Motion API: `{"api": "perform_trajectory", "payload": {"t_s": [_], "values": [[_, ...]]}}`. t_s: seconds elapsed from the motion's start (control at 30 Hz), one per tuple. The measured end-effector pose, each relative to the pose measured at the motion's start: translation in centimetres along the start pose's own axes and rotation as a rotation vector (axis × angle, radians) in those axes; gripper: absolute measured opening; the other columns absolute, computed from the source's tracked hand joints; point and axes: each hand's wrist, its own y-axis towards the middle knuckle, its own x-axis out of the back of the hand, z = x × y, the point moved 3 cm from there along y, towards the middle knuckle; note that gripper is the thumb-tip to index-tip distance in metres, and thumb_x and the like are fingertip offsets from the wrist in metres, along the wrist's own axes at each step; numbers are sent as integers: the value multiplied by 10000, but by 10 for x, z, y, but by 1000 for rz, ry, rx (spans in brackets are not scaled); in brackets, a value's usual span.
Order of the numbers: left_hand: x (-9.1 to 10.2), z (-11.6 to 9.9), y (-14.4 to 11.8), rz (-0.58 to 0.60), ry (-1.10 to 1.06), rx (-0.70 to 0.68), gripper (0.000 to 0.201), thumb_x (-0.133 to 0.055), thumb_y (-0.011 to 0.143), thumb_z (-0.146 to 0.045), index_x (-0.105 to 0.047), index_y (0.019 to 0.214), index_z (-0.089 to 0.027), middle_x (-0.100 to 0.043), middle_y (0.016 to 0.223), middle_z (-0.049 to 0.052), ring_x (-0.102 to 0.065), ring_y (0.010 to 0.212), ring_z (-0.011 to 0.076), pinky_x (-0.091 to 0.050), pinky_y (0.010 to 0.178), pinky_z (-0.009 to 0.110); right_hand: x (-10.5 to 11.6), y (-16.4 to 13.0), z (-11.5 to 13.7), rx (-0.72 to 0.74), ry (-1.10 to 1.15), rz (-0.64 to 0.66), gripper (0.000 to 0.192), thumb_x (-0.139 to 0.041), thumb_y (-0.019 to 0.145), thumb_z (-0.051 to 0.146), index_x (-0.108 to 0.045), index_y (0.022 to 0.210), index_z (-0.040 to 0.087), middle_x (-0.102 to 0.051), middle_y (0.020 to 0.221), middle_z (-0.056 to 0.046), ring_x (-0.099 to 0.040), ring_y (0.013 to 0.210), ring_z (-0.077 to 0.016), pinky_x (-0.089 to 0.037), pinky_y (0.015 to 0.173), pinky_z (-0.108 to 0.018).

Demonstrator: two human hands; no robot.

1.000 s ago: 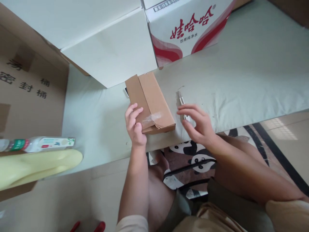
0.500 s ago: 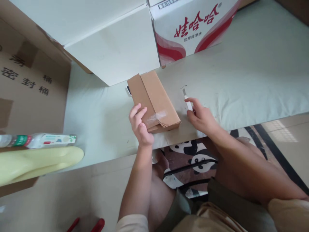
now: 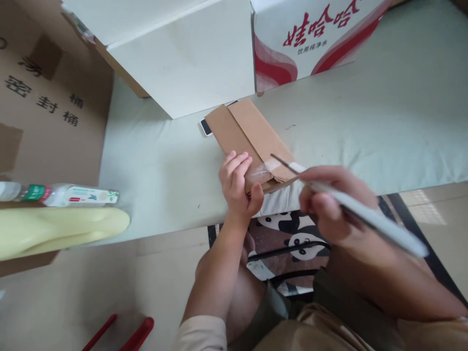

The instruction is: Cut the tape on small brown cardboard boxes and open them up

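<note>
Seen from above, a seated person works at a low surface covered with a pale green sheet (image 3: pixel 365 112). Their left hand (image 3: pixel 239 187) presses down on the near end of a small brown cardboard box (image 3: pixel 252 139), fingers curled over its top and thumb against its near edge. The box lies flat on the sheet close to the front edge, its flap sealed with a strip of clear tape (image 3: pixel 268 169). Their right hand (image 3: pixel 331 204) is clenched around a slim white utility knife (image 3: pixel 360 209), held low and nearly level, with the dark blade tip resting at the taped seam of the box.

Just behind the box, the corner of a phone (image 3: pixel 205 127) peeks out. Farther back stand a plain white carton (image 3: pixel 190 63) and a white and red carton with red printed characters (image 3: pixel 314 44). To the left, well apart from the hands, a plastic water bottle (image 3: pixel 62 194) lies on its side above a pale yellow plastic object (image 3: pixel 62 231), beside a large brown carton (image 3: pixel 47 107) with dark printed characters.
</note>
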Motion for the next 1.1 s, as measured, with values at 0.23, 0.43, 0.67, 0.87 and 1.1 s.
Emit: {"api": "perform_trajectory", "payload": {"t_s": [0.23,0.43,0.67,0.87,1.1], "values": [[2,-2,-1,4,-7,14,407,-397,1013,-415,-578,1274,-162,-666,1238,142,-578,1286,281,-434,1157,522,-13,4,26,325,-340,82,166,-508,968,221,-666,1002,262,-701,636,17,-583,459,-112,-429,459,-249],[2,0,-1,-10,-16,6,404,-398,1016,-406,-597,1240,-135,-673,1217,152,-588,1274,279,-445,1147,506,-21,0,25,338,-447,57,156,-532,941,145,-658,1004,211,-732,685,15,-584,465,-82,-436,484,-215],[2,1,-2,-17,27,-4,426,-377,1023,-444,-616,1212,-146,-689,1190,141,-601,1260,274,-459,1128,484,-28,-5,20,340,-453,-23,151,-524,951,163,-659,1019,167,-765,740,-15,-635,503,-97,-486,522,-221],[3,-1,-2,-18,64,-10,429,-372,1025,-425,-642,1193,-137,-700,1168,139,-612,1237,268,-484,1093,448,-18,-11,20,369,-422,-146,166,-521,908,139,-662,971,199,-694,619,30,-603,467,-105,-479,514,-235],[0,-3,-4,-46,36,22,416,-379,1029,-407,-637,1204,-132,-693,1179,142,-603,1245,263,-483,1111,458,-19,-16,20,372,-441,-141,197,-524,880,95,-669,972,193,-661,573,38,-593,447,-96,-482,501,-235]]}}
